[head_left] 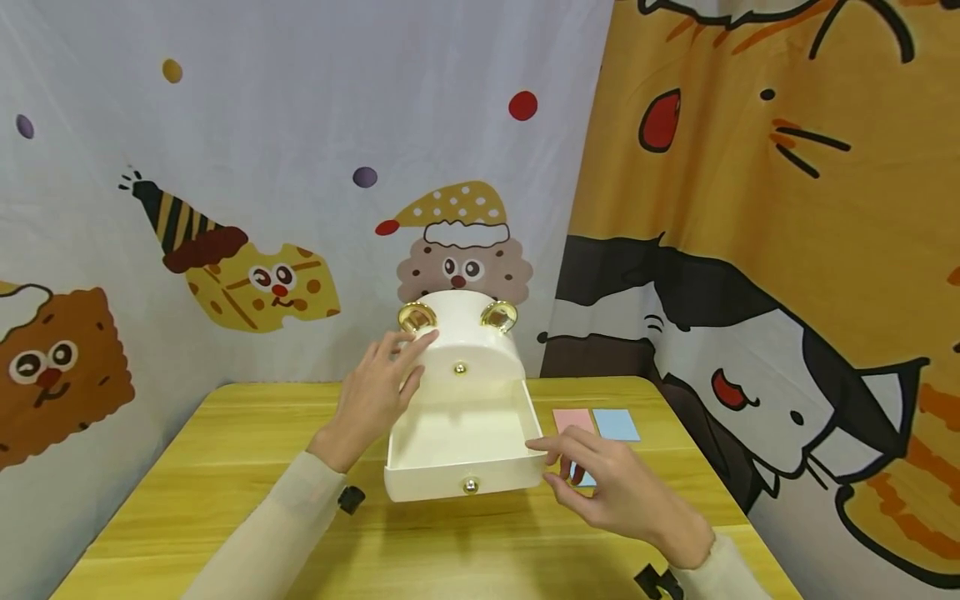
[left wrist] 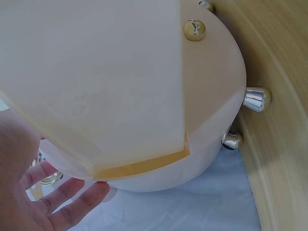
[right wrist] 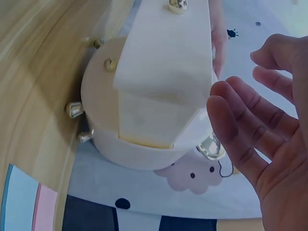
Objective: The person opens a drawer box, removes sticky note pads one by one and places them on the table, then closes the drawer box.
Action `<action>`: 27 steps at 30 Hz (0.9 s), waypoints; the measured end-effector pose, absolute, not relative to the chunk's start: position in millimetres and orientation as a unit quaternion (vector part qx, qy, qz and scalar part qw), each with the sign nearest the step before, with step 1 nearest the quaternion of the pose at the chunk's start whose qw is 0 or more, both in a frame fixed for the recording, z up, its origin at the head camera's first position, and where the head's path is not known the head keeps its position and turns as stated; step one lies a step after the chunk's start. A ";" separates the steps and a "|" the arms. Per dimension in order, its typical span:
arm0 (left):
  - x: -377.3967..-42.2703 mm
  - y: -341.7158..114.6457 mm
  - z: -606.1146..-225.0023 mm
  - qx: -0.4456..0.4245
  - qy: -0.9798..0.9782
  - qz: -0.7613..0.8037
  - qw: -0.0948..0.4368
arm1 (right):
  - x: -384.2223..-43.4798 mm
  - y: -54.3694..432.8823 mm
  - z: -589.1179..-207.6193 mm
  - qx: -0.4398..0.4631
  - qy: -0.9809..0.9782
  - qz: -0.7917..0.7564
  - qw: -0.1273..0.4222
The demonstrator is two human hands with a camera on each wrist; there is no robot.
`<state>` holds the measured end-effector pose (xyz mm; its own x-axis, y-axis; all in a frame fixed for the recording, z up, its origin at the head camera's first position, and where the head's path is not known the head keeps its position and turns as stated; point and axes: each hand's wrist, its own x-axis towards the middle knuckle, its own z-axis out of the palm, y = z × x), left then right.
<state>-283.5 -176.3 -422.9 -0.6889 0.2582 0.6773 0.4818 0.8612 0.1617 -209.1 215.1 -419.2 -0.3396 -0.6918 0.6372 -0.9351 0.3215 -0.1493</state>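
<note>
A white rounded storage box (head_left: 467, 321) with gold ear-shaped rings stands at the middle of the table. Its upper drawer (head_left: 420, 485) is pulled far out toward me, its inside bare and a gold knob (head_left: 470, 485) on its front. My left hand (head_left: 375, 392) rests against the box's left side, fingers stretched along it; in the left wrist view its fingertips (left wrist: 98, 190) meet the box edge. At the drawer's front right corner, my right hand (head_left: 615, 483) has its fingers extended, loosely bent. The right wrist view shows those fingers (right wrist: 224, 120) beside the drawer, holding nothing.
Pink (head_left: 572, 419) and blue (head_left: 617, 424) paper squares lie right of the box, with another blue piece partly behind my right hand. Metallic feet (left wrist: 257, 99) support the box on the wooden table (head_left: 255, 450). Printed curtains (head_left: 450, 100) hang behind.
</note>
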 end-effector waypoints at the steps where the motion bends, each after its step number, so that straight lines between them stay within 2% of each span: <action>1: -283.8 -176.4 -423.2 -0.204 -0.904 -0.166 0.337 | -209.0 213.4 -419.5 0.526 -0.776 0.255 0.237; 10: -284.3 -177.4 -423.0 -0.206 -0.903 -0.166 0.340 | -210.2 195.3 -426.9 0.554 -0.759 0.251 0.232; 19: -285.0 -177.8 -425.3 -0.205 -0.904 -0.165 0.337 | -206.2 181.1 -437.5 0.546 -0.777 0.270 0.159; 27: -282.7 -176.3 -424.4 -0.200 -0.905 -0.164 0.339 | -209.4 166.8 -446.9 0.564 -0.767 0.251 0.176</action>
<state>-282.7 -176.3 -424.4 -0.6900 0.2508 0.6789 0.4730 0.8663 0.1607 -209.4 166.8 -446.9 -0.3015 -0.7764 0.5534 -0.9534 0.2381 -0.1854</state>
